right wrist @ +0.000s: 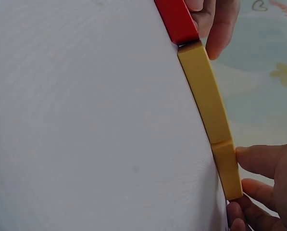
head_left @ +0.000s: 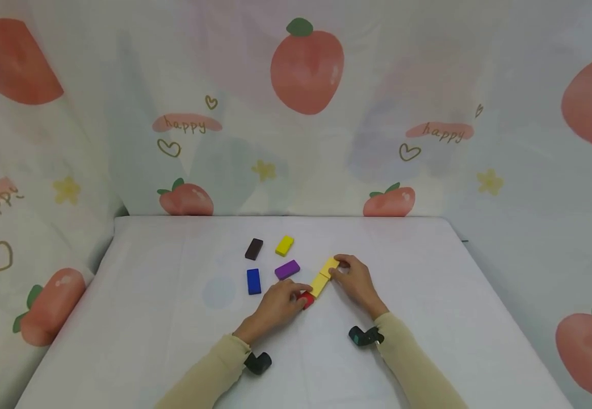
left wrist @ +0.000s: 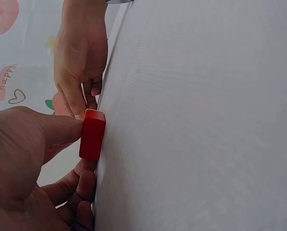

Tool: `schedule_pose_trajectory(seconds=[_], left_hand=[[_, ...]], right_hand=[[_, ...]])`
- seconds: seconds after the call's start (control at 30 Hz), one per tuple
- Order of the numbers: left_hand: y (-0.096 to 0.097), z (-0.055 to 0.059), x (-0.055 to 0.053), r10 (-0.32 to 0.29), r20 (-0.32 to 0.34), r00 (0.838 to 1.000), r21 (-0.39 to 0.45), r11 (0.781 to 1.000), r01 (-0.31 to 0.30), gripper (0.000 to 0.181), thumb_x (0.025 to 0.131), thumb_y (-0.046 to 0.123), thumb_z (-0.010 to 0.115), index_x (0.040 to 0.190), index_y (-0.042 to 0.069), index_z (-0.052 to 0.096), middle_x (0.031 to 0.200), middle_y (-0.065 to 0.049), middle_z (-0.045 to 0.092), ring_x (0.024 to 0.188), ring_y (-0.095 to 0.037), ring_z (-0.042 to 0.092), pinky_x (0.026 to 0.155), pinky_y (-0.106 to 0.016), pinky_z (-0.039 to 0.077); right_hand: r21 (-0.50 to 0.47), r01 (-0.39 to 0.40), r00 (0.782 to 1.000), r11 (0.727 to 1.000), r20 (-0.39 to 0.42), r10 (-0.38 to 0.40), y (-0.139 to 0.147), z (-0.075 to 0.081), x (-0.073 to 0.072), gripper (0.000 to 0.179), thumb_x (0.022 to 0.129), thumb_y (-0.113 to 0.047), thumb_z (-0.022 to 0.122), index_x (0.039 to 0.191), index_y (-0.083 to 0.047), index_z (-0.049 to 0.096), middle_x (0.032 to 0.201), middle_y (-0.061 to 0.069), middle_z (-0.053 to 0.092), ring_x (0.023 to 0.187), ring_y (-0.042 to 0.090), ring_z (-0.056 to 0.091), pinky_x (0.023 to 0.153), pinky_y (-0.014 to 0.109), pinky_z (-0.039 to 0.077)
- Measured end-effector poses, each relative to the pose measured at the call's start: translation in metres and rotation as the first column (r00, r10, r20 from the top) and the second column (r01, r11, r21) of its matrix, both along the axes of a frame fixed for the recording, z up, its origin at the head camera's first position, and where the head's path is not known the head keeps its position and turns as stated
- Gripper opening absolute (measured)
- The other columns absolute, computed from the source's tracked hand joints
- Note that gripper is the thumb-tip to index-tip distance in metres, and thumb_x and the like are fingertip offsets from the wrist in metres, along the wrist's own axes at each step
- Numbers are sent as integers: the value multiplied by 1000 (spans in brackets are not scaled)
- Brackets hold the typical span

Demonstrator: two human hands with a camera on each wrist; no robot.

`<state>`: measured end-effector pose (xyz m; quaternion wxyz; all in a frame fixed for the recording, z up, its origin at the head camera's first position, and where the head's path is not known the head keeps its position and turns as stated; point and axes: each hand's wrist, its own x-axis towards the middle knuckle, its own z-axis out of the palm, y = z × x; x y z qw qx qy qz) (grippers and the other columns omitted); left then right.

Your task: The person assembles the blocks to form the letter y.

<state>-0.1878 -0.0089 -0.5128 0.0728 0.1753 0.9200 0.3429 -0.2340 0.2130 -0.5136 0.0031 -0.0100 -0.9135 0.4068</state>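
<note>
In the head view a red block (head_left: 307, 300) and two pale yellow blocks, the near one (head_left: 318, 285) and the far one (head_left: 329, 267), lie end to end in a slanting row. My left hand (head_left: 277, 303) pinches the red block between thumb and fingers at the row's near end. In the left wrist view the thumb presses on the side of the red block (left wrist: 92, 137). At the far end, my right hand (head_left: 358, 281) holds the far yellow block (right wrist: 228, 168) with thumb and fingertips. The right wrist view shows the red end meeting the near yellow block (right wrist: 204, 94).
Left of the row lie a purple block (head_left: 288, 270), a blue block (head_left: 253, 282), a dark brown block (head_left: 253, 249) and a brighter yellow block (head_left: 284, 245). All are on the white-covered table (head_left: 163, 318). A fruit-patterned cloth (head_left: 306, 159) hangs behind it.
</note>
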Motion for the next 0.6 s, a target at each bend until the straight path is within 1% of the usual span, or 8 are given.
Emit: schedule_pose_trajectory(seconds=[0.13,0.23,0.33,0.47,0.6], left_hand=[[0,-2,1,-9,-3,1000,0,1000,9,28,92,24,68,120,27,71,86,7,58,78,-8,50,66,-20,41],[2,-4,2,-20,-10,1000,0,1000,20,28,92,24,68,120,27,71,86,8,58,77,-7,50,66,-19,41],[3,-5,1,-18,-15,1000,-2,1000,18,28,92,25,68,120,28,71,87,8,59,78,-7,50,67,-19,41],[2,-3,1,-9,-16,1000,-11,1000,9,28,92,24,68,119,27,71,88,7,59,78,-8,50,67,-20,42],[1,-1,-1,-9,-5,1000,-11,1000,9,28,92,24,67,120,28,70,89,7,60,79,-9,51,68,-20,42]], right_hand=[[7,-9,1000,1000,7,9,2,0,2,45,91,-23,67,131,-6,58,127,16,60,119,30,55,102,48,43],[7,-2,1000,1000,0,2,3,-1,4,44,90,-22,68,130,-6,59,127,16,61,119,30,55,102,48,43],[4,1,1000,1000,-1,-1,4,-1,3,44,90,-22,68,130,-6,59,127,15,60,119,29,55,103,48,43],[8,-10,1000,1000,14,10,2,-2,1,45,91,-24,67,132,-8,58,129,14,60,122,28,54,105,47,43],[12,-11,1000,1000,8,11,1,1,-1,45,92,-23,67,132,-8,58,130,14,60,122,28,54,105,48,43]])
